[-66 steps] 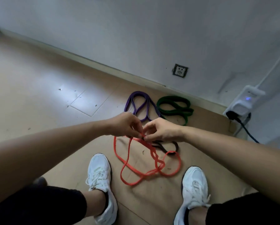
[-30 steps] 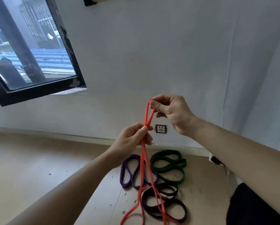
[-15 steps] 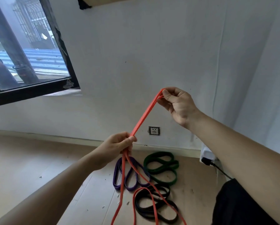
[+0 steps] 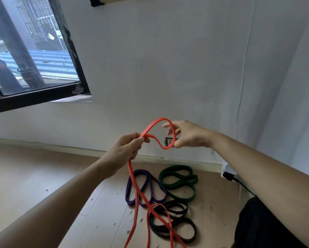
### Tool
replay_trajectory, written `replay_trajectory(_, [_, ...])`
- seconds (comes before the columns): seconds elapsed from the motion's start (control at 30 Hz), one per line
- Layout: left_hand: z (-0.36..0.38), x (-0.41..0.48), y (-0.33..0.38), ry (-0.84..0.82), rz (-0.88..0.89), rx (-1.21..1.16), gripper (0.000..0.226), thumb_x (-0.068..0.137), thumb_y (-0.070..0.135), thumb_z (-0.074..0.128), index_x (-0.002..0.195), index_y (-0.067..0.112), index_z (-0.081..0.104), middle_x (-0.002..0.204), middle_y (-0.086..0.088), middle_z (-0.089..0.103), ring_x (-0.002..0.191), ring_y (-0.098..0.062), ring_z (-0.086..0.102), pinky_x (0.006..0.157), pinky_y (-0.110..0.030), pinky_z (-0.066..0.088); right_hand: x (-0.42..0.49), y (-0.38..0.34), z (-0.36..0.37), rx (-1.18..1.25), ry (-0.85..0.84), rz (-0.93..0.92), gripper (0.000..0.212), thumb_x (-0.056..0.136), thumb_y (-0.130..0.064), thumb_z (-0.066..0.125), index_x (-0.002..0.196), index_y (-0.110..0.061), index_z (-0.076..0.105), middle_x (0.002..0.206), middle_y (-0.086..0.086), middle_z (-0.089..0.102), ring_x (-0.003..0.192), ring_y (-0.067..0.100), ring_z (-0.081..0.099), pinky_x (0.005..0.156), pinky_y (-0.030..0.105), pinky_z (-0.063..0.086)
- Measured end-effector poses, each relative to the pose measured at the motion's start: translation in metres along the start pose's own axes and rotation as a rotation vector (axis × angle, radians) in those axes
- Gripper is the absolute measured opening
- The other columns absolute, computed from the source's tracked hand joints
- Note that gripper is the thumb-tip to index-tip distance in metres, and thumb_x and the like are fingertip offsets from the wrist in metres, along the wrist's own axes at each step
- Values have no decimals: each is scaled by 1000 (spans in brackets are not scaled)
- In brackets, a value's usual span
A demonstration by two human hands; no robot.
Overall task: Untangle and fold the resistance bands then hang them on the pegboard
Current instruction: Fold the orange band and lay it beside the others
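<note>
Currently, left hand (image 4: 127, 146) clamps the red resistance band (image 4: 132, 176) below its raised loop; right hand (image 4: 191, 135) touches that loop, fingers spread, grip undeterminable.

Open air ahead of us up to the wall (image 4: 168, 68); low down, purple band (image 4: 141, 172), green band (image 4: 184, 181) and black band (image 4: 177, 209) clutter the floor (image 4: 42, 176), boards leftward lie open.

Orange-red band (image 4: 132, 176), purple band (image 4: 141, 171), dark green band (image 4: 175, 168), black band (image 4: 193, 224), white wall (image 4: 168, 68).
</note>
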State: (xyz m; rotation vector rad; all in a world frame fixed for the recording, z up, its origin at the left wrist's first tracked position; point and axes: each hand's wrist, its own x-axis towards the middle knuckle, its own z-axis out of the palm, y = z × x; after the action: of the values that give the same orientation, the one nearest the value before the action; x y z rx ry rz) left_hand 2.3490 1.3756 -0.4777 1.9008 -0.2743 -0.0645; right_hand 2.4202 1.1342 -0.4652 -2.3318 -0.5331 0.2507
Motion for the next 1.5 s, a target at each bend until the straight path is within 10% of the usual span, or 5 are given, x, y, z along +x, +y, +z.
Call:
replay_trajectory(0.17, [-4,2,0,-69,-13,62,26,106,20,46,105,11,71,69,1,42,58,-13,34,57,-29,29,-2,-25,-2,-150,193,-107,126,68,-15,84,161,-34,2,160,1,33,144,25,34,110,48,42])
replay_trajectory(0.33, [-8,1,0,-83,-6,115,23,104,23,50,106,12,70,68,-1,43,56,-12,36,55,-29,32,-9,-35,-8,-284,323,-182,132,66,-24,84,160,-37,-8,149,1,30,124,19,33,109,38,31])
replay_trajectory(0.57, [-3,-5,1,-208,19,198,24,104,26,51,104,12,71,71,-4,51,63,-22,44,57,-29,41,-11,-45,25,-303,-4,-343,39,81,-37,79,118,-28,71,115,-8,71,112,11,61,98,37,47])
replay_trajectory(0.9, [-12,-6,-11,-204,27,199,19,97,25,59,101,7,64,78,-5,66,72,-23,64,74,-35,58,-8,-37,28,233,-373,-190,15,102,-15,59,100,-1,64,72,8,53,62,19,56,65,36,58])
replay_trajectory(1.5, [14,-5,-28,-252,-86,230,16,99,-1,46,98,0,62,95,-19,70,93,-32,70,91,-49,58,-14,-41,-23,744,316,-396,21,107,-18,49,101,-2,61,62,-4,41,57,14,38,61,29,42])
